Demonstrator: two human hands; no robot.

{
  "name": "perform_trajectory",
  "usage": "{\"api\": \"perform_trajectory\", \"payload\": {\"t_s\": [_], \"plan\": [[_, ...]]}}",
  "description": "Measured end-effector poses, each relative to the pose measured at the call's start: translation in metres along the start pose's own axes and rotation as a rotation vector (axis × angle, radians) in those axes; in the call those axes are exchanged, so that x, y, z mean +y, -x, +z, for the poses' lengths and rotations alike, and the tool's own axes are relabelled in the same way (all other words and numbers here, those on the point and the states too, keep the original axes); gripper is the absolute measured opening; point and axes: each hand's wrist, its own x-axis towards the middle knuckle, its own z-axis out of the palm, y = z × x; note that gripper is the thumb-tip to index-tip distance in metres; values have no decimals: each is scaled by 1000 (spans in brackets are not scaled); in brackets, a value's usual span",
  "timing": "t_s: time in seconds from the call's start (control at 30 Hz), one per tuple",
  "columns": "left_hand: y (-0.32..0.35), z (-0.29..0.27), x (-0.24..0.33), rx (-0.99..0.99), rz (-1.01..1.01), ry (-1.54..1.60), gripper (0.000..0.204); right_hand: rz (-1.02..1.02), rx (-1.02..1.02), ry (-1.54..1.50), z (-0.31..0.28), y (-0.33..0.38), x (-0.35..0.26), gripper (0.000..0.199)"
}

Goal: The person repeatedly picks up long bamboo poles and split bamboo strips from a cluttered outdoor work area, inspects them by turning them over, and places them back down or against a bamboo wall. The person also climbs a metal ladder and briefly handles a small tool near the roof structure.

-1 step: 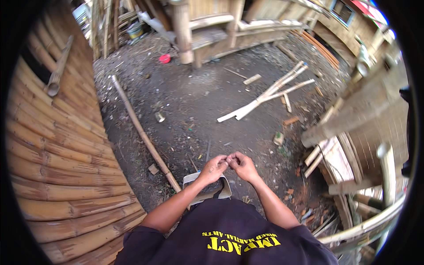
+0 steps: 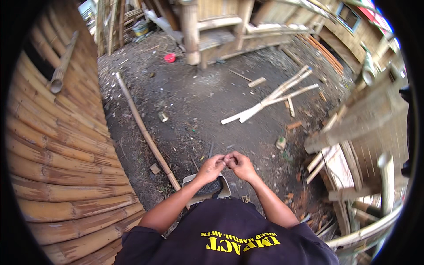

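Observation:
My left hand (image 2: 212, 168) and my right hand (image 2: 240, 165) meet in front of my body, fingers curled and fingertips pressed together. Whatever they may pinch between them is too small or hidden to make out. Just below my left hand and forearm stands a cream-coloured open container (image 2: 226, 189) with something dark inside, partly covered by my arm and my dark shirt. A long bamboo pole (image 2: 145, 133) lies on the ground to the left, its near end running toward the container.
A slatted bamboo wall (image 2: 66, 172) rises at my left. Light wooden strips (image 2: 269, 100) lie crossed on the dirt ahead, right of the middle. A red bowl (image 2: 169, 58) and a tin can (image 2: 163, 116) sit farther off. Boards and bamboo posts (image 2: 387, 185) crowd the right side.
The view has shifted slightly, so the ground and the things on it appear a little more to the right and lower. My hands stay together in nearly the same place.

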Motion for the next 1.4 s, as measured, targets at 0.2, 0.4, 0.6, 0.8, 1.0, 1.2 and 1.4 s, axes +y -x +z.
{"api": "perform_trajectory", "payload": {"t_s": [0.2,0.4,0.6,0.8,1.0,1.2,1.4], "plan": [[-17,-164,7,367,-114,-113,36,-141,-271,127,63,-150,-74,22],[-32,-243,-18,645,-260,119,34,-73,-448,68,104,-294,-73,18],[-95,-336,18,778,-363,115,38,118,-612,42,152,-488,-115,21],[-156,-455,59,1014,-226,297,41,-68,-847,44,256,-657,-222,25],[-214,-593,34,1133,-250,448,39,-279,-917,85,387,-784,-294,30],[-261,-829,44,1060,-316,549,36,-30,-959,173,489,-902,-363,26],[-340,-1085,102,1009,-139,103,41,-30,-879,-62,542,-1045,-426,29]]}}
